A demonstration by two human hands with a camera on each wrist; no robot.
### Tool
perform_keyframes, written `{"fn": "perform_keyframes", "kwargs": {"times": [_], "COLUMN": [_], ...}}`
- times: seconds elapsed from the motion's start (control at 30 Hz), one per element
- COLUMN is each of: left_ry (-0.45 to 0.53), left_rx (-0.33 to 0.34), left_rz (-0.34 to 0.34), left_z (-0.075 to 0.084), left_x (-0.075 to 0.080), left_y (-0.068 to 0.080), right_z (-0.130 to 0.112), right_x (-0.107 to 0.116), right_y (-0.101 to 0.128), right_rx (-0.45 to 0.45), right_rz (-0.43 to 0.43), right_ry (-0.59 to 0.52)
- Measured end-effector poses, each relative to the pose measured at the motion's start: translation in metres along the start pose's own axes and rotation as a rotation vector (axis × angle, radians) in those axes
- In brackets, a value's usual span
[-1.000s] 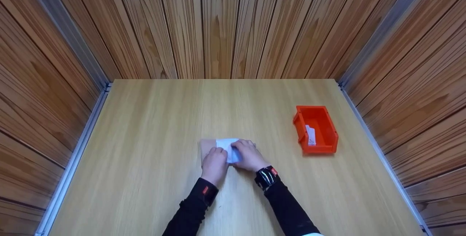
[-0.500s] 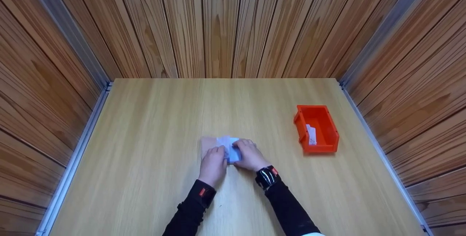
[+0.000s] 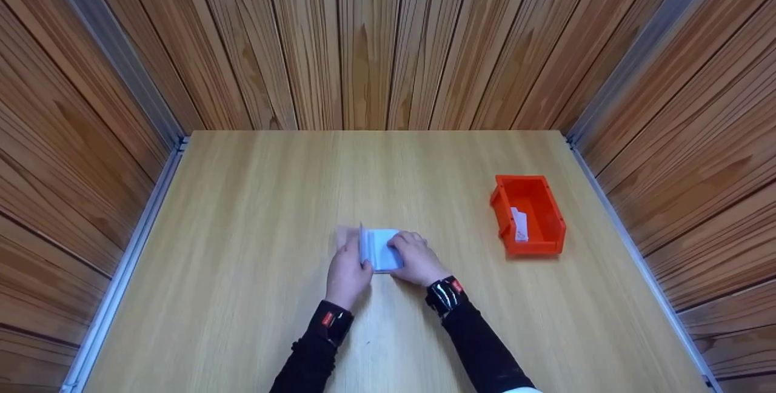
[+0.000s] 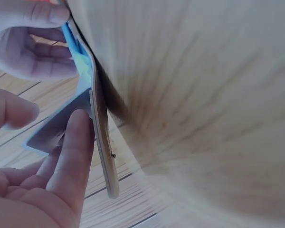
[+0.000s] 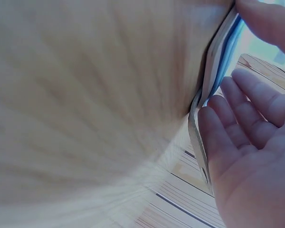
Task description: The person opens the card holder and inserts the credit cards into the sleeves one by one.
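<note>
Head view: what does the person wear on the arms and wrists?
Both arms have long black sleeves. The left wrist carries a black band with a small red mark; the right wrist carries a black band with white stripes and a red mark. Both hands are bare.

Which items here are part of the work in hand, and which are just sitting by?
In hand:
- white paper, touched by both hands
- tan card under it
- left hand, at the paper's raised left edge
- right hand, resting on the paper

Sitting by:
- orange bin, apart on the right
- paper slip inside the bin
- table
</note>
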State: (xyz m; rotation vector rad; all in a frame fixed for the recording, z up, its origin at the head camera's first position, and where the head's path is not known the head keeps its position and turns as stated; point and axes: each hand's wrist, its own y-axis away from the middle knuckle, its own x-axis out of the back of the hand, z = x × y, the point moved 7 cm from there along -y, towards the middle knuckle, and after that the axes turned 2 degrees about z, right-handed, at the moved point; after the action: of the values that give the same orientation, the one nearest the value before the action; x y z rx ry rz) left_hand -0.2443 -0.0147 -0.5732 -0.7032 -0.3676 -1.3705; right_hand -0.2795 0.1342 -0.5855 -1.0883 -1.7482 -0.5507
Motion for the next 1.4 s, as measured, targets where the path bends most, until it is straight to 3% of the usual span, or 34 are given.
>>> {"fn": "perform_keyframes", "kwargs": {"times": [0.23, 0.5, 0.7, 1.03, 1.4], "left_ry": [0.014, -0.038, -0.046, -0.051, -0.092], "left_rx": [0.077, 0.18, 0.193, 0.317, 0.32], "left_rz": [0.03, 0.047, 0.08, -0.024, -0.054], "left_z": [-0.009, -0.021, -0.027, -0.038, -0.044], "left_x": [0.009, 0.016, 0.02, 0.019, 0.018], "left_y": [-0.004, -0.007, -0.008, -0.01, -0.012], "right_z": [0.0, 0.001, 0.0, 0.0, 0.0], "right_x": [0.0, -0.001, 0.0, -0.001, 0.0], "right_y": [0.0, -0.001, -0.001, 0.0, -0.001], "right_rx": [-0.009, -0.017, -0.018, -0.01, -0.029], "right_rz": [-0.016, -0.025, -0.019, -0.013, -0.018], "right_ry": [0.027, 0.034, 0.021, 0.02, 0.014]}}
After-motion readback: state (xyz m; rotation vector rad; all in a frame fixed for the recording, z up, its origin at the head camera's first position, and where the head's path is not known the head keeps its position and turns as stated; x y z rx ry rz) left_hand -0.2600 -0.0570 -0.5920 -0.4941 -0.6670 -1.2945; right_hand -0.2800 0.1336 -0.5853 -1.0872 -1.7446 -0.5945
